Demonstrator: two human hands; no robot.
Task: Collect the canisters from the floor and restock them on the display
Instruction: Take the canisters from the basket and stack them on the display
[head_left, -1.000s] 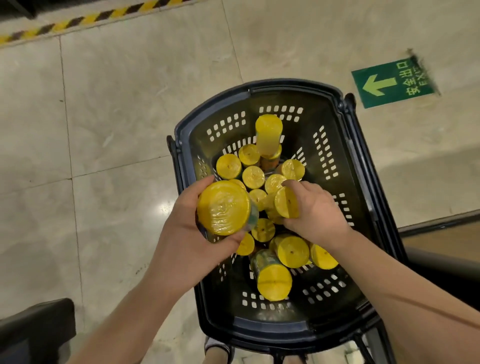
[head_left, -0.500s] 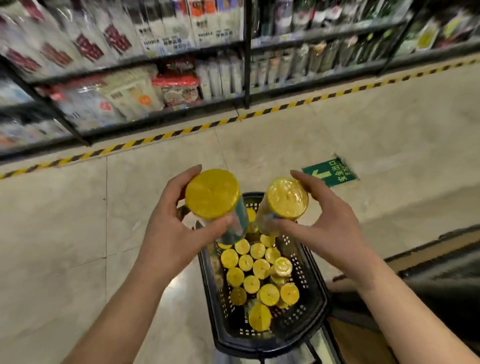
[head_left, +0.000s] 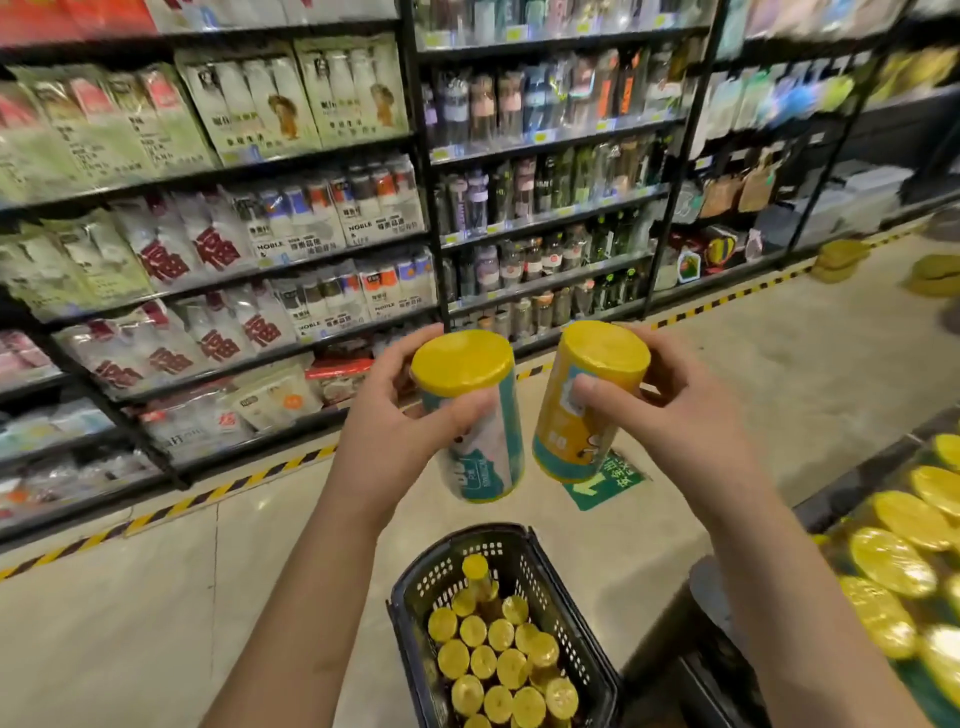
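**Holding two canisters over a basket in a shop aisle**

Nearest, at six o'clock, a dark perforated basket (head_left: 569, 629) stands on the pale floor (head_left: 130, 623). It is packed with upright yellow-lidded canisters (head_left: 483, 661). At four o'clock is the dark edge of the display (head_left: 857, 478), carrying more yellow-lidded stock (head_left: 891, 561).

Higher, at centre, the left hand (head_left: 395, 431) is wrapped round a teal canister (head_left: 467, 410). Just beside it, towards one o'clock, the right hand (head_left: 670, 415) clasps a yellow canister (head_left: 576, 410). Both are tilted, with their lids towards the viewer.

Beyond them a green arrow sign (head_left: 608, 480) lies on the floor. Farther off, yellow-and-black tape (head_left: 208, 493) runs in front of shelves (head_left: 260, 208) of packets and bottles, from nine to two o'clock.
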